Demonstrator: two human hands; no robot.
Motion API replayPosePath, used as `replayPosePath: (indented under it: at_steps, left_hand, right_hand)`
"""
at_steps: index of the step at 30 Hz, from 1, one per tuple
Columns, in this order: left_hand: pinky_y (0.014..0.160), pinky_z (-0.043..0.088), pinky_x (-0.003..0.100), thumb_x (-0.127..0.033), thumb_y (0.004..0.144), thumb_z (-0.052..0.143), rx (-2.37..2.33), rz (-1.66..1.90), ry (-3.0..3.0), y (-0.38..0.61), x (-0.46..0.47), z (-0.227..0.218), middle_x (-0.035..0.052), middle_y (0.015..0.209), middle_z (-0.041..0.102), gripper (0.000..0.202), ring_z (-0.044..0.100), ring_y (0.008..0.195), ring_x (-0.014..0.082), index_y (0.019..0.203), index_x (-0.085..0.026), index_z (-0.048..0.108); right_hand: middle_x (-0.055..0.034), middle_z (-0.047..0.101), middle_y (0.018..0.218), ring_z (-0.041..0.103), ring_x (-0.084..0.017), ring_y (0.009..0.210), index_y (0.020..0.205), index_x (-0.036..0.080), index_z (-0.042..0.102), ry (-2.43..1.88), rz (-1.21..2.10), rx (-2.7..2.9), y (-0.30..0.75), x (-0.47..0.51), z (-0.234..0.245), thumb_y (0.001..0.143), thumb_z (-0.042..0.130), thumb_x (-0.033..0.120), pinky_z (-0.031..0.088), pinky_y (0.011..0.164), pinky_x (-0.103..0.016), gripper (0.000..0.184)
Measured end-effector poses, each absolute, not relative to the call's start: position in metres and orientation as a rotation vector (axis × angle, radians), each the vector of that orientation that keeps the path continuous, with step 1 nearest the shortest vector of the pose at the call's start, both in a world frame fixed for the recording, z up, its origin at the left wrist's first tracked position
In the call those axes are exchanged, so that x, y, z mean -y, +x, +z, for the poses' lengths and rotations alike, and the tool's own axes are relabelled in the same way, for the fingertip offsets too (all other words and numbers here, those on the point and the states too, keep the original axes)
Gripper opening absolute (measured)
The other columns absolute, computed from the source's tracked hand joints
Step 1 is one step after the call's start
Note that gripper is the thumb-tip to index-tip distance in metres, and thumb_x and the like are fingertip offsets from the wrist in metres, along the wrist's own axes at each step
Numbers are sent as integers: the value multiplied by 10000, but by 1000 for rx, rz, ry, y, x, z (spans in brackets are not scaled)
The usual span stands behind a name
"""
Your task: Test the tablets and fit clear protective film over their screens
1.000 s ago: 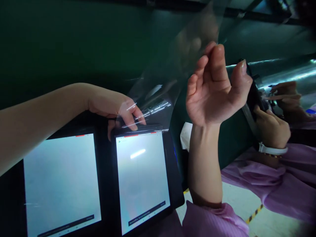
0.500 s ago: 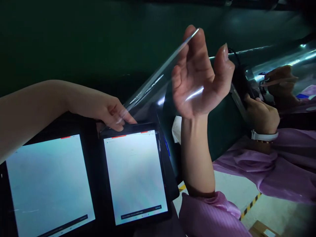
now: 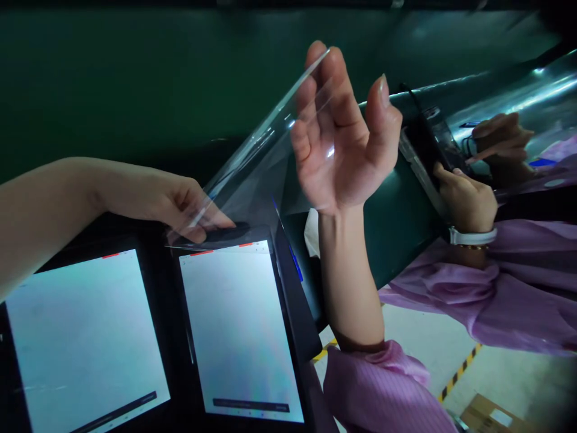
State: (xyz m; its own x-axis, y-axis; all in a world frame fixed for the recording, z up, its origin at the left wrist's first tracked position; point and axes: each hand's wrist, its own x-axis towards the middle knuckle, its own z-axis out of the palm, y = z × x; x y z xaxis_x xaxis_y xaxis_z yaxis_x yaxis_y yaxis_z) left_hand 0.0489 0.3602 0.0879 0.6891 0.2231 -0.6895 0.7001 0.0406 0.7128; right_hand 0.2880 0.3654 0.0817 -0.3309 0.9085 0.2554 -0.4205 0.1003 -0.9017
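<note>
My left hand (image 3: 192, 207) is bent over the top edge of a black tablet (image 3: 241, 331) whose screen is lit white. Its fingers are pinched at the lower end of a clear plastic film (image 3: 265, 147), with the index finger stretched along the tablet's edge. The film rises slantwise to my right hand (image 3: 342, 132), raised palm toward me. Its upper edge is caught at my right fingertips, while the thumb stands apart. Part of the film lies in front of the palm. Whether its bottom edge sticks to the tablet, I cannot tell.
A second lit tablet (image 3: 90, 343) lies at left. Past the right wrist are a blue pen (image 3: 295, 264) and a white scrap (image 3: 312, 231). At right, a co-worker's hand (image 3: 469, 201) holds a dark device (image 3: 439, 144). A cardboard box (image 3: 489, 415) sits on the floor.
Both hands and the film appear a little further left, and the tablets have shifted slightly left in the view too. The film still spans the two hands.
</note>
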Motion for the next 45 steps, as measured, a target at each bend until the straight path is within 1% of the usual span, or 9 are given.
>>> replayPosePath:
  at_steps: [9, 14, 20, 27, 31, 35, 39, 43, 45]
  left_hand:
    - [662, 432, 192, -507, 887, 550, -627, -419, 1442, 47, -361, 87, -22, 739, 592, 462, 508, 674, 114, 1181, -167, 658]
    - [668, 423, 169, -498, 884, 563, -665, -433, 1452, 46, -361, 86, -41, 678, 539, 439, 493, 661, 96, 1150, -164, 663]
    - [761, 478, 243, -553, 839, 609, -708, -418, 1430, 43, -360, 83, 6, 903, 690, 526, 597, 819, 169, 1225, -196, 639]
    - [634, 466, 170, -338, 896, 547, -715, -438, 1412, 49, -359, 89, 6, 814, 645, 452, 573, 713, 128, 1307, -150, 572]
    - [571, 446, 169, -375, 855, 622, -720, -416, 1328, 50, -359, 84, 0, 781, 667, 480, 562, 639, 114, 1300, -201, 587]
    - [576, 498, 197, -362, 767, 718, -760, -364, 1253, 50, -359, 80, 63, 834, 686, 467, 632, 721, 165, 1203, -204, 662]
    - [549, 531, 210, -305, 715, 746, -742, -296, 1196, 51, -355, 80, 74, 794, 683, 371, 641, 659, 167, 1058, -168, 713]
    - [534, 548, 225, -286, 672, 758, -769, -280, 1190, 51, -352, 79, 82, 788, 687, 368, 652, 655, 185, 1016, -160, 723]
    - [550, 564, 244, -285, 668, 752, -786, -268, 1202, 51, -352, 77, 92, 800, 693, 355, 660, 666, 199, 998, -157, 727]
  right_hand:
    - [160, 637, 1236, 445, -157, 1372, 998, 384, 663, -549, 1509, 1246, 289, -364, 82, 851, 451, 565, 552, 996, -315, 315]
    - [114, 653, 1231, 532, -200, 1293, 1003, 356, 679, -477, 1508, 1228, 289, -366, 78, 839, 509, 585, 573, 956, -343, 330]
    - [110, 662, 1213, 575, -176, 1223, 1010, 341, 699, -394, 1529, 1206, 288, -369, 75, 895, 486, 542, 580, 927, -304, 315]
    - [52, 699, 1155, 634, -237, 1139, 958, 332, 730, -504, 1452, 1189, 289, -355, 83, 850, 565, 555, 607, 855, -355, 298]
    - [43, 710, 1096, 690, -196, 994, 951, 362, 752, -603, 1308, 1243, 287, -326, 90, 851, 639, 376, 632, 744, -298, 152]
    - [6, 694, 1120, 692, -190, 983, 1010, 361, 753, -625, 1248, 1350, 289, -289, 100, 871, 632, 307, 636, 722, -296, 192]
    - [-20, 678, 1031, 688, -177, 885, 1036, 334, 743, -678, 1150, 1484, 293, -261, 117, 846, 674, 249, 626, 650, -274, 220]
    - [-12, 688, 892, 620, -107, 617, 944, 239, 724, -927, 1059, 1596, 274, -292, 131, 853, 665, 220, 554, 525, -218, 110]
    - [-37, 700, 930, 618, -102, 628, 978, 183, 704, -1074, 1032, 1682, 260, -321, 135, 863, 613, 213, 530, 536, -208, 149]
